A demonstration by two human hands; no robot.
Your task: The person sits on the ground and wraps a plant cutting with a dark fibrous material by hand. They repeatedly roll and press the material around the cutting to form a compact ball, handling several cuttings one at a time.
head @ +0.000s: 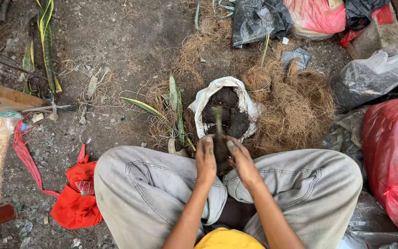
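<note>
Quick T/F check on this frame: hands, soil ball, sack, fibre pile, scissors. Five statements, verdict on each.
1. Both hands, left hand and right hand, press a soil ball with a stem. True.
2. The white sack holds dark soil. True.
3. The fibre pile lies left of the sack. False: it lies to the right.
4. The scissors are in the left hand. False: they lie on the ground, far left.
5. The red bag is at the right. True.

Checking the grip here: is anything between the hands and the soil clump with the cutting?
Nothing visible: the left hand and right hand press directly on the soil clump around the cutting.
</note>
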